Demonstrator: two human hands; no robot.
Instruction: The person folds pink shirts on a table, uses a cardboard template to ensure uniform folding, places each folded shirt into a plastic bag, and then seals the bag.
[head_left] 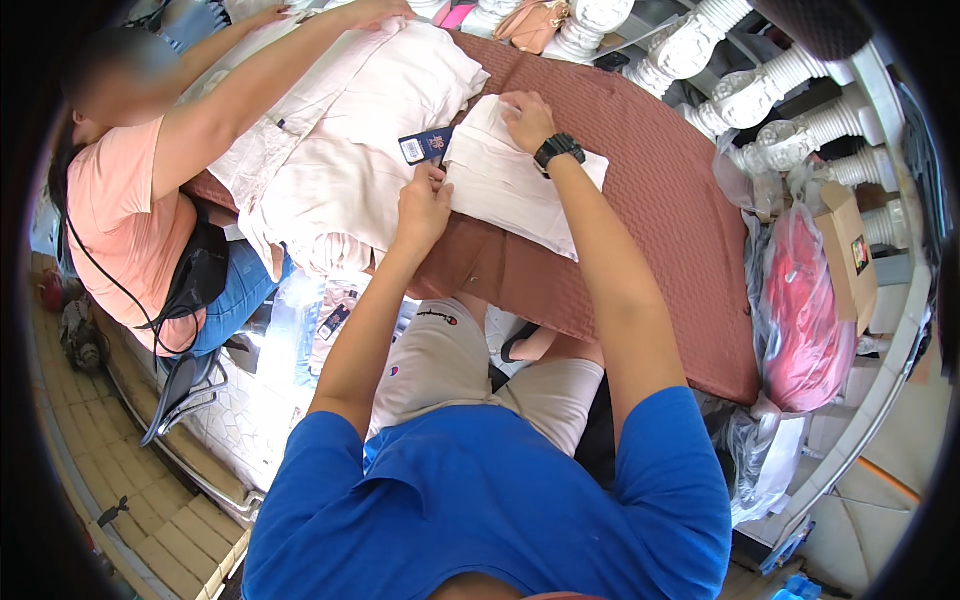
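Note:
On the brown cloth-covered table (640, 160) lies a folded pale pink garment (515, 190), flat in front of me. My right hand (528, 120), below a black wristwatch, rests on its far edge with fingers apart and slightly bent. At its left edge my left hand (425, 208) is closed in a pinch; what lies between the fingertips is hidden. Just beyond those fingertips sits a dark blue hang tag (426, 146) with a white label. To the left, a pile of pale pink garments (340, 150) spreads over the table and hangs off its near edge.
A person in a peach shirt (135, 235) sits at the left, both arms reaching over the pile. White balusters (780, 90) line the far right. By the table's right edge are a plastic bag with red contents (805, 310) and a cardboard box (845, 260).

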